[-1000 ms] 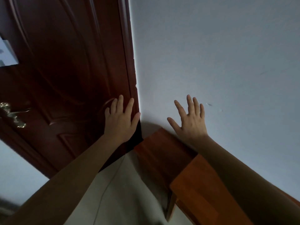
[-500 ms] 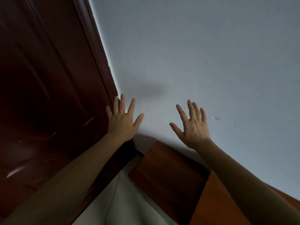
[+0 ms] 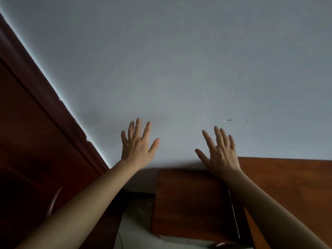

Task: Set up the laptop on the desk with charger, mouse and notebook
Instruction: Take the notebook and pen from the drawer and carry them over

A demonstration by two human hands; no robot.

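Note:
My left hand [image 3: 137, 146] is raised in front of the pale wall with its fingers spread and nothing in it. My right hand [image 3: 220, 153] is raised beside it, also spread and empty, above the left end of the reddish-brown wooden desk [image 3: 287, 186]. The desk top runs along the wall at the lower right. No laptop, charger, mouse or notebook shows in the head view.
A dark brown wooden door [image 3: 32, 150] fills the left side, its frame running diagonally. The desk's darker side panel [image 3: 188, 200] stands below my right hand. Pale floor [image 3: 136, 223] shows between door and desk. The bare wall [image 3: 179, 60] fills the upper view.
The view has swung to the right: the door has slid toward the left edge and more of the desk top has come in at the right. Both hands stay raised and spread.

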